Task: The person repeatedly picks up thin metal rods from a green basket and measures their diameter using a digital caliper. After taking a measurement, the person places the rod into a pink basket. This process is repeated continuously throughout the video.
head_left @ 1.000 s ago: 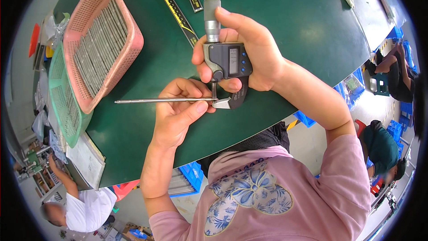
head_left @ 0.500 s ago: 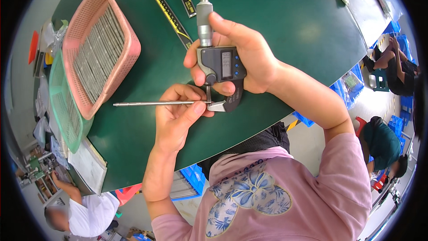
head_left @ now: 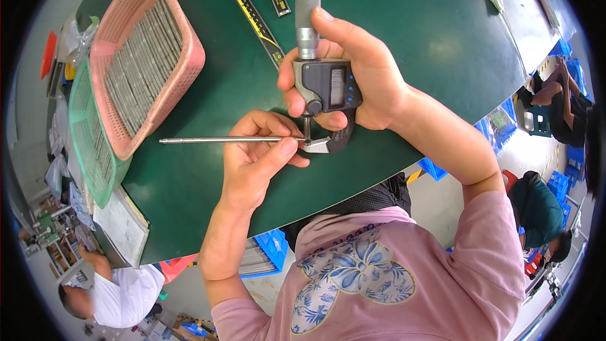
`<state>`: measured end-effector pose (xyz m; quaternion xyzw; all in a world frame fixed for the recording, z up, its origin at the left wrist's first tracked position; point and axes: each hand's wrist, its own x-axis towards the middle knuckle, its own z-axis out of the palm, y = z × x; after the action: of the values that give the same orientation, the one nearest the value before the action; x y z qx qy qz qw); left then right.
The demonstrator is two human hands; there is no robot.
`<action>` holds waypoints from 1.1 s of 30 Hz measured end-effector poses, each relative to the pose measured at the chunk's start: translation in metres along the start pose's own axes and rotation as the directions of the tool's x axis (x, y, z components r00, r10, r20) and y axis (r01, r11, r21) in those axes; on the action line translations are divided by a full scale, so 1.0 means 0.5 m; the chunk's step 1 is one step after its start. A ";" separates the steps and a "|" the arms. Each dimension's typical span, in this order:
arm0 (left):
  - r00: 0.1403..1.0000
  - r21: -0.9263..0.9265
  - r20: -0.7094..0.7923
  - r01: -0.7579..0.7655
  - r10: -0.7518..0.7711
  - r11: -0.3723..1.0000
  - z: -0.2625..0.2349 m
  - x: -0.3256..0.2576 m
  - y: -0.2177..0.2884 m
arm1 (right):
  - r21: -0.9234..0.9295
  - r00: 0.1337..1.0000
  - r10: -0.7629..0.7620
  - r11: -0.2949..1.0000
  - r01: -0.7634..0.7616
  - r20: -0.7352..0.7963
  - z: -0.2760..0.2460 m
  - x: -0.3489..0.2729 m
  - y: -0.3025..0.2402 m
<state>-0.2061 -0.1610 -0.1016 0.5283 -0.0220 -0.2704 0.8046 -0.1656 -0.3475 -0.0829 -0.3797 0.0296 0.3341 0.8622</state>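
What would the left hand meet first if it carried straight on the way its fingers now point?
Probably the grey digital micrometer: the left hand points up and rightward, pinching the thin metal rod right at the micrometer's anvil, where the right hand grips it. Depth is uncertain.

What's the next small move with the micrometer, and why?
Probably turn the thimble with the right hand until the spindle meets the rod. The left hand holds the rod's end in the micrometer frame; contact isn't clear.

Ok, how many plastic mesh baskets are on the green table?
2. A pink plastic mesh basket filled with metal rods sits at the table's left. A green plastic mesh basket lies partly beneath it, toward the table edge. Others may lie outside the view.
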 end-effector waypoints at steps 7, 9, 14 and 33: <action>1.000 -0.018 -0.010 -0.016 0.016 1.000 0.000 -0.001 -0.002 | -0.029 1.000 -0.013 0.999 0.013 -0.006 0.000 0.000 -0.001; 1.000 -0.011 -0.019 -0.006 0.006 1.000 0.001 0.001 -0.002 | -0.026 1.000 -0.012 1.000 0.012 -0.011 0.000 -0.001 -0.001; 0.999 0.006 -0.021 0.030 -0.029 1.000 -0.006 -0.002 -0.002 | 0.031 1.000 0.004 0.999 -0.004 0.015 0.000 -0.003 0.000; 0.997 -0.018 0.065 0.044 -0.042 0.999 -0.008 -0.002 0.005 | 0.001 0.999 0.051 0.999 -0.051 -0.005 -0.001 0.000 0.001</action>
<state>-0.2046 -0.1564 -0.1012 0.5119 -0.0338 -0.3047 0.8025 -0.1658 -0.3475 -0.0838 -0.3793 0.0416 0.3549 0.8535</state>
